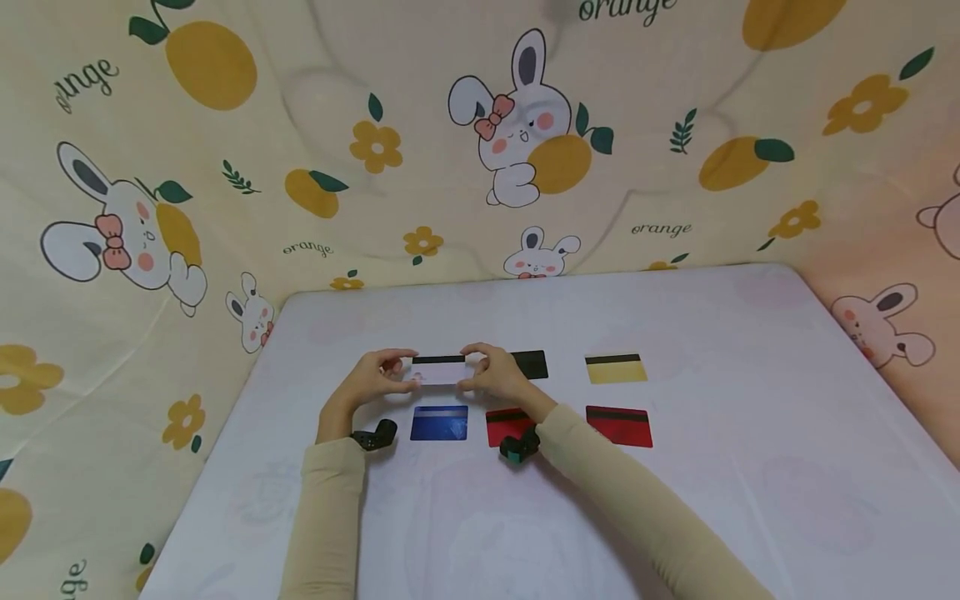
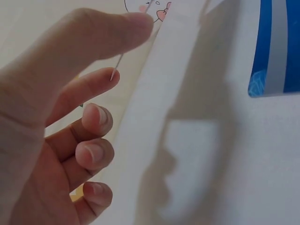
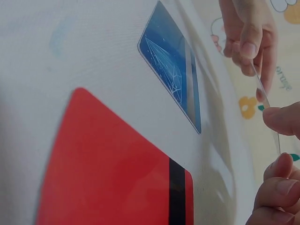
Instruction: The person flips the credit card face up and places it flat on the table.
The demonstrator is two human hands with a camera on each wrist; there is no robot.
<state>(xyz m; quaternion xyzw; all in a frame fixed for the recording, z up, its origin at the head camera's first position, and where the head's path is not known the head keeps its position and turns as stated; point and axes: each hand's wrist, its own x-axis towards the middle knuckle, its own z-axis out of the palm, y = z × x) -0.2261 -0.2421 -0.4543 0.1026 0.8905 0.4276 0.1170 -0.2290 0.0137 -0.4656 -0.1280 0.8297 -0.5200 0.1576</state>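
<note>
A white card [image 1: 439, 373] with a black magnetic stripe along its top is raised over the table. My left hand [image 1: 377, 373] pinches its left end between thumb and fingers, while my right hand [image 1: 495, 372] pinches the right end. Seen from the left wrist, the card [image 2: 117, 67] is a thin edge at the thumb and index finger. In the right wrist view both hands hold it nearly edge-on. Below it lies a blue card [image 1: 438, 423]; a red card [image 1: 498, 427] is partly hidden by the right wrist, and a black card [image 1: 533, 364] by the right hand.
Farther right on the white tabletop [image 1: 720, 367] lie a gold card [image 1: 617, 369] with a dark stripe and another red card [image 1: 621, 427], partly covered by the right sleeve [image 1: 622, 492]. Behind the table hangs a cloth [image 1: 435, 50] printed with rabbits and oranges.
</note>
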